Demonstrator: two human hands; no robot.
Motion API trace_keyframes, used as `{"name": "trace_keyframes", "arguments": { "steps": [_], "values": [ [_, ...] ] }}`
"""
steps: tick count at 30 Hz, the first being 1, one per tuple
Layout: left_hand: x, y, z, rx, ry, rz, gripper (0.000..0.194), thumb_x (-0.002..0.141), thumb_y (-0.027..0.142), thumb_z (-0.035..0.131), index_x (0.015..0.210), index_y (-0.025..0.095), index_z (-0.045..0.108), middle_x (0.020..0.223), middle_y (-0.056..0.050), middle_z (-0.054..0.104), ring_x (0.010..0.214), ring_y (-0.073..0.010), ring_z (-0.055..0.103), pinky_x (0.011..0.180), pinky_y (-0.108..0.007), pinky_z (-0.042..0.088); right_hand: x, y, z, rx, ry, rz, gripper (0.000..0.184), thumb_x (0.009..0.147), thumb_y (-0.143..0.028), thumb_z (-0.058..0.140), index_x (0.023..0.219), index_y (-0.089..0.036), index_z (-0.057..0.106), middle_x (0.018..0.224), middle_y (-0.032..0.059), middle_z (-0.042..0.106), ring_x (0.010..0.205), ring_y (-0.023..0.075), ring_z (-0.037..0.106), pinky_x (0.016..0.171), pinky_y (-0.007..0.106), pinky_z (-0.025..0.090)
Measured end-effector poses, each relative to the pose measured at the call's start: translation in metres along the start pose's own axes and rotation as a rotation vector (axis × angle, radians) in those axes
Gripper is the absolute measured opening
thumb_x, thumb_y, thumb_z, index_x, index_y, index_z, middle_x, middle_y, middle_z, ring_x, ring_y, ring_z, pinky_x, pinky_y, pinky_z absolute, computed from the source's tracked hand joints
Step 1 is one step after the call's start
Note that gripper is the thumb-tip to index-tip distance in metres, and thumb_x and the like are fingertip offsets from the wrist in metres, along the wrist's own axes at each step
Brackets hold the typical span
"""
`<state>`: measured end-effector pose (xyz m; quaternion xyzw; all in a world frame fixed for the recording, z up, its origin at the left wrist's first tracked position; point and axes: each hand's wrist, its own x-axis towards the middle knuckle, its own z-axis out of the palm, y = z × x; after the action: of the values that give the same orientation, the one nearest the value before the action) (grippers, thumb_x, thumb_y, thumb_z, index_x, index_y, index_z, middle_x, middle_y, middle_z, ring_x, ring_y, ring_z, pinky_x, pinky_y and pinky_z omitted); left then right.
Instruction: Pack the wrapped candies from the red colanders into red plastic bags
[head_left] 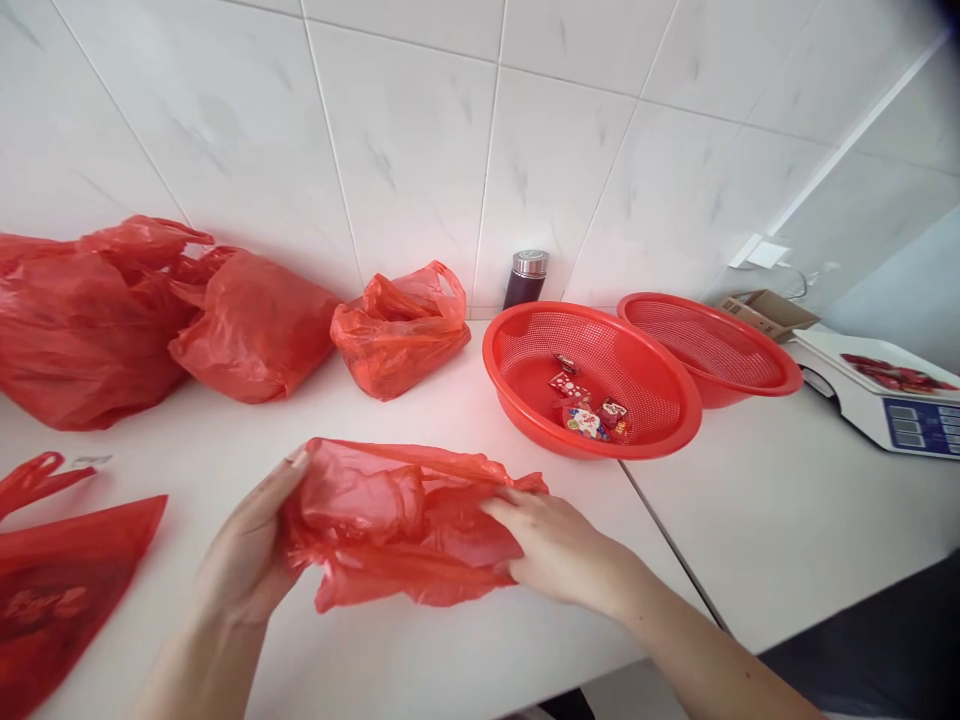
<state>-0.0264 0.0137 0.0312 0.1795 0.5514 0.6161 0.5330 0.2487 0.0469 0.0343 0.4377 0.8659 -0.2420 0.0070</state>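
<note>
- Two hands are at one red bag (375,555), its mouth open, above the front of the white table (390,660).
- Left hand (251,545) holds the bag's left end: thumb on the edge, other fingers mostly behind the film, pressing it against the thumb.
- Right hand (555,545) is at the bag's right end, fingers partly in the folds; spread or pinching, cannot tell.
- Three filled red sacks (259,330) sit in a row along the tiled wall (412,130), left and centre.
- Flat red packet (60,610) at lower left, red handles (45,485) just behind it.
- Near colander (517,425), right of the sacks, holds a few small wrapped pieces (589,420).
- Far colander (720,385) is just beside it, on the right.
- Dark flask (525,280) stands behind the near colander.
- Scale (885,415) at far right, cardboard box (772,312) behind.
</note>
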Motion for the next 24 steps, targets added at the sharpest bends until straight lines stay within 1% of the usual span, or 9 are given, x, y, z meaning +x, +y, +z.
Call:
{"name": "trace_keyframes", "arguments": {
  "steps": [3, 6, 8, 10, 12, 14, 18, 20, 24],
  "values": [
    [-0.004, -0.006, 0.011, 0.027, -0.1, -0.027, 0.056, 0.069, 0.033, 0.078, 0.121, 0.035, 0.058, 0.094, -0.001, 0.072, 0.07, -0.0186, 0.07, 0.058, -0.026, 0.059, -0.001, -0.013, -0.012, 0.07, 0.108, -0.068, 0.029, 0.086, -0.025, 0.058, 0.114, -0.023, 0.063, 0.106, 0.0056, 0.068, 0.097, 0.0231, 0.063, 0.084, 0.035, 0.047],
    [-0.01, -0.015, 0.025, 0.266, -0.142, 0.095, 0.07, 0.074, 0.041, 0.072, 0.137, 0.04, 0.043, 0.125, -0.007, 0.064, 0.098, -0.0265, 0.068, 0.075, -0.038, 0.059, 0.011, -0.026, -0.008, 0.065, 0.169, -0.223, 0.026, 0.09, -0.014, 0.047, 0.105, -0.023, 0.065, 0.101, 0.003, 0.069, 0.093, 0.0188, 0.063, 0.083, 0.031, 0.046],
    [-0.015, -0.024, 0.031, 0.57, -0.039, 0.359, 0.065, 0.079, 0.044, 0.065, 0.139, 0.04, 0.039, 0.143, -0.008, 0.05, 0.123, -0.0312, 0.054, 0.095, -0.05, 0.05, 0.022, -0.032, -0.001, -0.009, 0.124, -0.268, 0.027, 0.087, -0.01, 0.048, 0.103, -0.021, 0.066, 0.1, 0.0047, 0.067, 0.096, 0.0214, 0.062, 0.081, 0.033, 0.047],
    [-0.021, -0.037, 0.035, 0.937, 0.091, 0.704, 0.047, 0.082, 0.041, 0.061, 0.129, 0.037, 0.052, 0.154, -0.007, 0.033, 0.138, -0.0351, 0.034, 0.108, -0.059, 0.033, 0.033, -0.037, 0.007, -0.073, 0.091, -0.22, 0.033, 0.084, -0.015, 0.054, 0.115, -0.02, 0.063, 0.107, 0.0089, 0.064, 0.101, 0.0274, 0.06, 0.08, 0.037, 0.049],
    [-0.025, -0.052, 0.037, 1.242, 0.131, 0.919, 0.026, 0.084, 0.035, 0.058, 0.108, 0.034, 0.066, 0.158, -0.004, 0.023, 0.143, -0.04, 0.02, 0.109, -0.065, 0.022, 0.04, -0.041, 0.011, -0.093, 0.071, -0.145, 0.047, 0.081, -0.024, 0.062, 0.127, -0.02, 0.057, 0.116, 0.0131, 0.059, 0.102, 0.032, 0.059, 0.078, 0.041, 0.051],
    [-0.026, -0.067, 0.038, 1.444, 0.11, 0.933, 0.019, 0.085, 0.03, 0.056, 0.095, 0.031, 0.072, 0.158, -0.004, 0.021, 0.143, -0.0443, 0.015, 0.106, -0.071, 0.021, 0.044, -0.043, 0.013, -0.105, 0.033, -0.099, 0.051, 0.077, -0.031, 0.067, 0.126, -0.018, 0.057, 0.118, 0.0162, 0.057, 0.101, 0.0348, 0.059, 0.076, 0.044, 0.052],
    [-0.012, -0.081, 0.026, 1.649, 0.079, 0.811, 0.03, 0.083, 0.018, 0.052, 0.102, 0.029, 0.072, 0.158, -0.01, 0.02, 0.142, -0.0481, 0.015, 0.1, -0.071, 0.03, 0.043, -0.027, 0.009, -0.072, 0.006, -0.038, 0.061, 0.074, -0.044, 0.07, 0.128, -0.021, 0.055, 0.13, 0.0167, 0.051, 0.101, 0.0363, 0.061, 0.077, 0.046, 0.052],
    [-0.002, -0.076, 0.012, 1.699, 0.068, 0.78, 0.04, 0.081, 0.012, 0.048, 0.111, 0.028, 0.07, 0.158, -0.012, 0.019, 0.141, -0.0486, 0.019, 0.097, -0.067, 0.037, 0.041, -0.007, 0.006, -0.064, 0.01, 0.028, 0.073, 0.068, -0.041, 0.076, 0.135, -0.026, 0.05, 0.137, 0.0154, 0.047, 0.1, 0.0349, 0.063, 0.079, 0.046, 0.051],
    [0.004, -0.057, -0.014, 1.677, 0.116, 0.725, 0.048, 0.082, 0.013, 0.042, 0.124, 0.023, 0.063, 0.159, -0.017, 0.015, 0.136, -0.0514, 0.028, 0.083, -0.063, 0.049, 0.03, 0.029, -0.001, -0.066, -0.013, 0.122, 0.088, 0.064, -0.024, 0.078, 0.144, -0.026, 0.041, 0.133, 0.0138, 0.055, 0.114, 0.0339, 0.057, 0.09, 0.046, 0.047]
  ]
}}
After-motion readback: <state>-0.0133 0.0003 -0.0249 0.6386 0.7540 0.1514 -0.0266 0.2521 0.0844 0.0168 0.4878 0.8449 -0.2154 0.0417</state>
